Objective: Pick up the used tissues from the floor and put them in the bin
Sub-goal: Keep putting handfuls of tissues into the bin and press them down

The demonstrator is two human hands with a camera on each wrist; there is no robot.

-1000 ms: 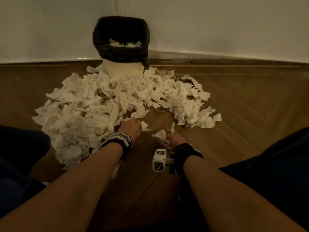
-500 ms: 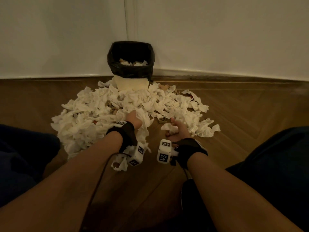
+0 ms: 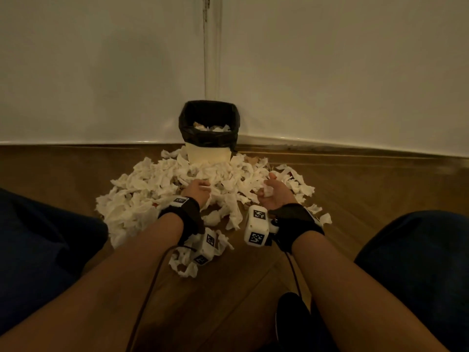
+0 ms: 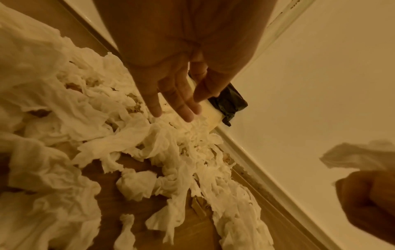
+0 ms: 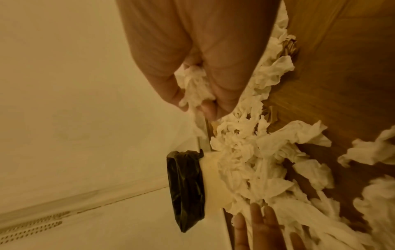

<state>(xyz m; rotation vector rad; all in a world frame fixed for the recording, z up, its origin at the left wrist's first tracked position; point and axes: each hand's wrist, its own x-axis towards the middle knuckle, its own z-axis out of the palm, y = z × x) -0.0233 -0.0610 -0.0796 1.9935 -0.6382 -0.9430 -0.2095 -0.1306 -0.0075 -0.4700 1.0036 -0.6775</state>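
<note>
The crumpled white tissue pile is spread across the wooden floor before the cream bin, black-lined, tissues already inside. Since a second ago, both hands have been carried forward. The left hand is shown straight-fingered, empty, only by its wrist view. A wadded tissue is clenched in the right hand.

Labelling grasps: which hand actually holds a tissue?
The right hand: its fingers curl round a crumpled white tissue. The left hand is open, fingers straight above the pile.
</note>
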